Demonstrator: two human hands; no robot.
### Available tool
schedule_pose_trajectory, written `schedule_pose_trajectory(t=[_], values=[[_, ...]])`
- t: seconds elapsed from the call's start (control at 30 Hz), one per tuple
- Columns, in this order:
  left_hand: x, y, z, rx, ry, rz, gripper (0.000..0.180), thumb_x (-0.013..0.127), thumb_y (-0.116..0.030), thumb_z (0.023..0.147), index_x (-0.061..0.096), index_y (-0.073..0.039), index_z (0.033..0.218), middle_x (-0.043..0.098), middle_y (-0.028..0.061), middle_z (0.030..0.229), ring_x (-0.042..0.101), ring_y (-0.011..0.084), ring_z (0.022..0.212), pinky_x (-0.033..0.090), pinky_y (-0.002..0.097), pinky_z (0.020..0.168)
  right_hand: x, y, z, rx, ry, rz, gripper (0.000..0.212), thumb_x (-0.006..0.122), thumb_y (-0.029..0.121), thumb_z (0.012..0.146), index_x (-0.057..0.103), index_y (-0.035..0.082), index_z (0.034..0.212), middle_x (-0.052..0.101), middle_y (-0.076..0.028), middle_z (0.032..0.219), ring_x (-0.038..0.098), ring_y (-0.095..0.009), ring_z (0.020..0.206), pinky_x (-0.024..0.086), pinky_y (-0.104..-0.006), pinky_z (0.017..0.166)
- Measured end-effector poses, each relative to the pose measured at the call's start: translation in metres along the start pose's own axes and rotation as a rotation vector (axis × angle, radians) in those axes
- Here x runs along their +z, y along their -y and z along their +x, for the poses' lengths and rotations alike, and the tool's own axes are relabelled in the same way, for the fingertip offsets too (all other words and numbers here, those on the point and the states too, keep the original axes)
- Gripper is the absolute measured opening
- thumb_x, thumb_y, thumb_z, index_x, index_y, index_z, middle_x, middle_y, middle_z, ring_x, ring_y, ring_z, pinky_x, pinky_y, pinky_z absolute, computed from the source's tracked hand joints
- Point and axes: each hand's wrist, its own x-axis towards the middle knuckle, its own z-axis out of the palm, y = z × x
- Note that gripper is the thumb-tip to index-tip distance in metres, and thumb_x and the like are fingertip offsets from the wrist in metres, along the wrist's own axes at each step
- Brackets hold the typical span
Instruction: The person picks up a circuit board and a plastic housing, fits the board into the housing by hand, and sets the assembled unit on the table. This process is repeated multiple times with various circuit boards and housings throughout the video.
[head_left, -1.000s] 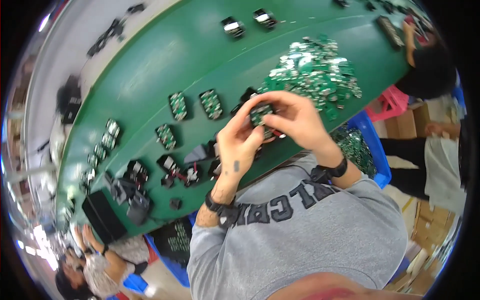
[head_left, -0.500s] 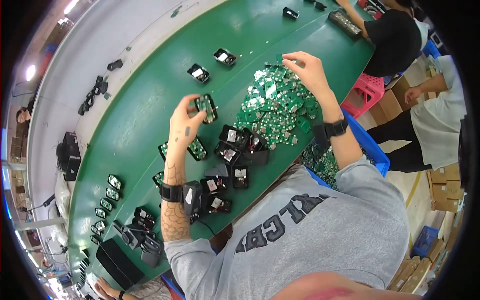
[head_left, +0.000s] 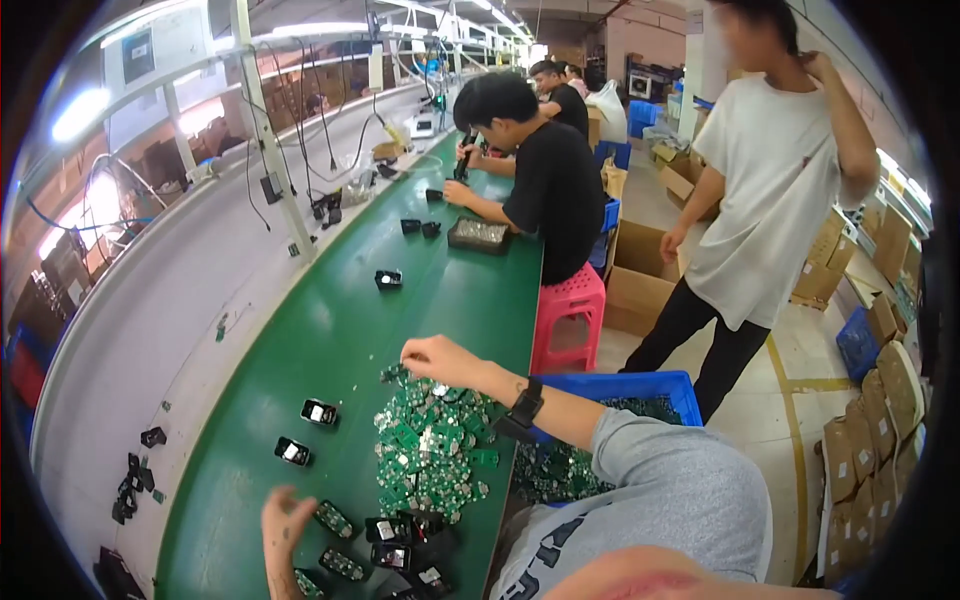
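Some black plastic cases (head_left: pixel 333 518) filled, green circuit-board heap (head_left: pixel 428 450) left
Right hand (head_left: pixel 440 360) pinched a board (head_left: pixel 392 374), heap's 12 o'clock; left hand (head_left: pixel 283 521) gaped, 8.

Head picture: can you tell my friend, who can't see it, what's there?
A person's right hand is at the far end of a heap of green boards on a green table; the blurred left hand is beside a black case. Farther along, someone in black sits at the table, and someone in white stands.

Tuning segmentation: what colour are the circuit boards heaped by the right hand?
Green, with silvery parts; the circuit boards show best in the head view.
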Motion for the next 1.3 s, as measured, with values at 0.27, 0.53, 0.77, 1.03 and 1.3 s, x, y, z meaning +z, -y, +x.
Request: schedule_pose_trajectory(t=[0.27,0.53,0.77,1.03,1.3], values=[[0.02,0.053,0.075,0.283,-0.453,0.152,0.092,0.09,-0.026,0.059,0.045,0.004,0.133,0.059,0.0219,0.121,0.058,0.0338,0.112,0.045,0.0406,0.098,0.01,0.056,-0.023,0.172,0.106,0.713,0.019,0.065,0.01,0.09,0.064,-0.003,0.103,0.068,-0.008,0.091,0.068,-0.014,0.073,0.054,-0.0268,0.066],[0.027,-0.019,0.047,0.2,-0.407,-0.025,0.079,0.085,-0.027,0.066,0.046,0.002,0.128,0.057,0.019,0.123,0.057,0.0309,0.117,0.049,0.039,0.096,-0.004,0.083,-0.074,0.193,-0.151,0.674,0.024,0.064,0.004,0.089,0.062,0.0,0.113,0.065,-0.004,0.089,0.058,-0.011,0.066,0.05,-0.0242,0.059],[0.046,-0.114,-0.138,0.081,0.052,-0.94,0.079,0.078,-0.001,0.067,0.041,-0.004,0.136,0.052,0.0087,0.126,0.051,0.0202,0.121,0.045,0.0363,0.1,0.03,0.072,-0.104,0.367,-0.017,1.109,0.025,0.061,0.006,0.093,0.058,-0.001,0.116,0.064,-0.003,0.089,0.057,-0.005,0.063,0.045,-0.0167,0.051],[0.1,-0.104,-0.207,0.028,-0.142,-0.88,0.078,0.078,-0.007,0.064,0.044,-0.007,0.133,0.052,0.0088,0.123,0.055,0.0188,0.112,0.051,0.0364,0.093,0.096,0.141,-0.092,0.471,0.655,1.056,0.022,0.065,0.011,0.09,0.066,-0.003,0.107,0.067,-0.003,0.084,0.058,-0.004,0.06,0.047,-0.0176,0.048],[0.106,-0.095,-0.215,0.018,-0.246,-0.77,0.076,0.076,-0.007,0.064,0.046,-0.008,0.134,0.048,0.0075,0.126,0.049,0.0206,0.121,0.052,0.0359,0.092,0.107,0.145,-0.1,0.492,0.72,1.046,0.02,0.065,0.01,0.09,0.067,-0.003,0.105,0.067,-0.004,0.083,0.06,-0.005,0.059,0.049,-0.0188,0.046]])
